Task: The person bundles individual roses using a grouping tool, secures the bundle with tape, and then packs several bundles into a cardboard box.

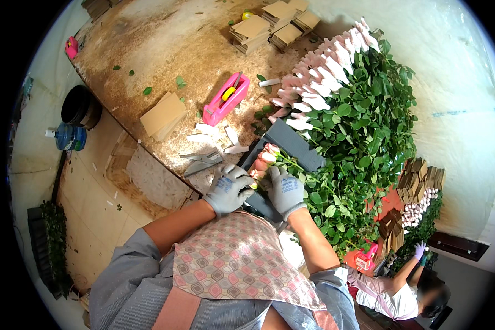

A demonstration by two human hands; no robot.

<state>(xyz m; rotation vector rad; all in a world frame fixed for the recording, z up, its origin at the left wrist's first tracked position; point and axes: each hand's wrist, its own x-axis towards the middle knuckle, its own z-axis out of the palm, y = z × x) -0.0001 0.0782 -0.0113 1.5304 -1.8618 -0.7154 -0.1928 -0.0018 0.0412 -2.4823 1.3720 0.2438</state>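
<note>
Several peach-pink roses (pixel 265 158) lie in a dark grey trough (pixel 296 144) in front of me, heads to the left and green stems to the right. My left hand (pixel 228 190), in a grey glove, curls its fingers against the nearest rose heads. On the stem side, my gloved right hand (pixel 286 192) closes around the roses just below their heads; its fingertips are partly hidden. Beyond my left hand lie a grey metal cutting tool (pixel 203 162) and several white paper strips (pixel 206 133). Farther off stands a pink tape dispenser (pixel 225 102) with a yellow core.
Rose bunches wrapped in pale paper (pixel 327 71) pile up at the right, their leafy stems (pixel 363 137) reaching close to my right arm. Cardboard sheets (pixel 164 115) lie left, more cardboard stacks (pixel 275 25) farther back. A black bucket (pixel 81 107) stands beyond the table edge. Another person (pixel 396 294) works lower right.
</note>
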